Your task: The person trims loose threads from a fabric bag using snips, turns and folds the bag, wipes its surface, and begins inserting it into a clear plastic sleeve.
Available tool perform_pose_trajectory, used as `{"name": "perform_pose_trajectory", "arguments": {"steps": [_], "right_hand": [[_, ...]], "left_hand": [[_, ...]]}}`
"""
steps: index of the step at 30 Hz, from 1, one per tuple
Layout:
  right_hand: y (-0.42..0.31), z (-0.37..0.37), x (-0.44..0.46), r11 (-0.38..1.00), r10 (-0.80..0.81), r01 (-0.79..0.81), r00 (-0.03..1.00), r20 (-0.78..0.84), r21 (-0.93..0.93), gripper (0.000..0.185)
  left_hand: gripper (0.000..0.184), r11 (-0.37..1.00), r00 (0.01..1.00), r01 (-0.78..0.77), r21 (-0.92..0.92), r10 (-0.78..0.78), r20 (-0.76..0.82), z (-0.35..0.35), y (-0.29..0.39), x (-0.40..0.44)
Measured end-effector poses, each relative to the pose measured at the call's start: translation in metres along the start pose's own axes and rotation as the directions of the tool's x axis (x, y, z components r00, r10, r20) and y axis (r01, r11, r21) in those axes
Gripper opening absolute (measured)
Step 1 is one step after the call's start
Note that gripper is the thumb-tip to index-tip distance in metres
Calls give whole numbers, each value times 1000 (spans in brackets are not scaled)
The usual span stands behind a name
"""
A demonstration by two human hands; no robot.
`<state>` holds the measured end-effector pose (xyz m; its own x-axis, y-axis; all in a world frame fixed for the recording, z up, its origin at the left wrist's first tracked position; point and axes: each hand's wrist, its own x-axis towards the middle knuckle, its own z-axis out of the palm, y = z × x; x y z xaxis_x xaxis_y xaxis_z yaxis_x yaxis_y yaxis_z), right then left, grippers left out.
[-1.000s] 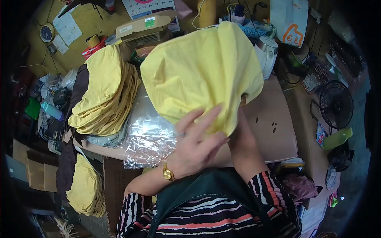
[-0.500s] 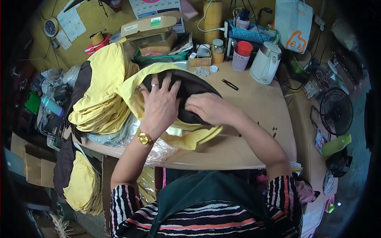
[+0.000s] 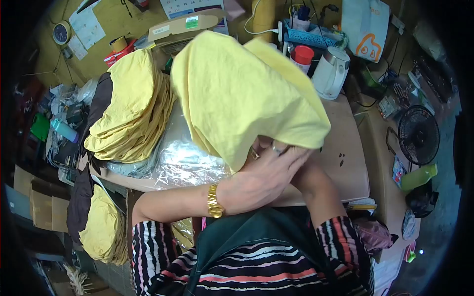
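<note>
A large yellow cloth piece (image 3: 237, 93) is raised over the table in front of me, its plain yellow face spread and folded downward at the right. At its lower edge is my left hand (image 3: 261, 175), wearing a gold watch, its fingers closed at the fabric. My right hand (image 3: 303, 175) lies behind the left one, close to the same edge; the cloth and the left hand cover its fingers. To the left stands a stack of similar yellow cloth pieces (image 3: 126, 103), with dark brown fabric (image 3: 101, 98) along its side.
Clear plastic sheeting (image 3: 192, 160) lies on the table (image 3: 345, 128). A white kettle (image 3: 330, 74) and a red-lidded cup (image 3: 302, 54) stand at the back right. A fan (image 3: 418, 134) is farther right. More yellow pieces (image 3: 101, 227) hang below the table's left edge.
The yellow cloth piece has been lifted off the table and turned, hiding its dark lining. My left hand has moved right and down, crossing in front of my right hand.
</note>
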<state>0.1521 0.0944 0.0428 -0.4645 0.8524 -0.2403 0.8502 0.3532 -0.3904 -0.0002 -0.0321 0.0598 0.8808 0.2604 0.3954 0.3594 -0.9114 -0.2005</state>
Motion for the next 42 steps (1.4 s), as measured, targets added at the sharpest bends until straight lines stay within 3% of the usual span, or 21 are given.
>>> {"name": "perform_pose_trajectory", "arguments": {"steps": [5, 8, 10, 14, 15, 17, 18, 19, 21, 24, 25, 26, 27, 28, 31, 32, 35, 37, 40, 41, 42], "right_hand": [[-40, 26, -6, 983, -182, 184, 963, -198, -5, 29], [-79, 41, -62, 870, -492, 364, 592, -639, -333, 26], [-75, 67, -69, 822, -508, 287, 758, -409, -491, 27], [-58, 68, -80, 663, -701, 256, 543, -463, -703, 9], [-56, 62, -91, 664, -713, 221, 474, -516, -714, 6], [-39, 49, -107, 732, -670, 444, 608, -427, -517, 8], [-35, 43, -112, 765, -644, 593, 705, -297, -252, 12], [-41, 34, -118, 864, -503, 503, 863, -47, -1, 23], [-35, 46, -102, 901, -433, 423, 884, 177, 92, 27], [3, 99, -43, 921, -377, 358, 708, 597, 156, 33], [12, 121, -43, 922, -374, 351, 708, 599, 161, 33], [17, 142, -48, 954, -155, 228, 930, 333, -193, 30], [20, 151, -52, 884, -3, -17, 999, -41, -467, 28], [15, 139, -57, 882, -2, -18, 999, -43, -471, 28], [5, 100, -77, 897, -422, 328, 834, -355, -297, 12], [8, 87, -86, 896, -424, 328, 832, -357, -298, 12], [4, 48, -110, 933, -342, 298, 908, -243, -203, 27], [-3, 29, -114, 996, -74, 88, 942, 329, -28, 44], [1, 16, -115, 996, -33, 67, 871, 490, -53, 41], [19, 8, -117, 977, -211, 197, 894, 394, 78, 39], [14, 2, -121, 983, -168, 168, 986, 4, -70, 36]], "left_hand": [[51, 894, 932, 363, 263, -346, -112, -32, -64, -3], [47, 803, 843, 533, 268, -478, -246, -46, -95, -17], [45, 815, 829, 551, 183, -509, -230, -51, -96, -18], [54, 753, 771, 633, 179, -633, -65, -52, -97, -25], [58, 744, 743, 603, 289, -655, 136, -48, -101, -31], [69, 771, 597, 499, 397, -637, 487, -36, -103, -38], [64, 822, 648, 459, 338, -570, 506, -23, -98, -51], [61, 871, 706, 349, 347, -487, 514, -11, -87, -56], [52, 927, 789, 184, 327, -338, 514, 1, -57, -58], [46, 966, 771, 106, 237, -230, 594, 6, -23, -48], [47, 963, 835, 115, 246, -228, 502, 16, -19, -55], [47, 957, 889, 129, 259, -227, 398, 24, -19, -62], [48, 947, 808, 197, 254, -304, 506, 24, -23, -64], [48, 930, 709, 263, 257, -367, 602, 24, -31, -65], [41, 954, 887, 248, -170, -153, 436, -4, -77, -81], [36, 914, 920, 231, -335, -93, 380, -24, -83, -77], [21, 957, 909, 167, -235, -58, 412, -43, -81, -77], [18, 961, 890, 164, -221, -47, 453, -29, -74, -81], [13, 943, 786, 231, -239, -36, 617, -40, -80, -70], [12, 981, 840, 178, -80, -109, 532, -48, -86, -70], [11, 987, 886, 137, 84, -160, 435, -57, -88, -70]]}}
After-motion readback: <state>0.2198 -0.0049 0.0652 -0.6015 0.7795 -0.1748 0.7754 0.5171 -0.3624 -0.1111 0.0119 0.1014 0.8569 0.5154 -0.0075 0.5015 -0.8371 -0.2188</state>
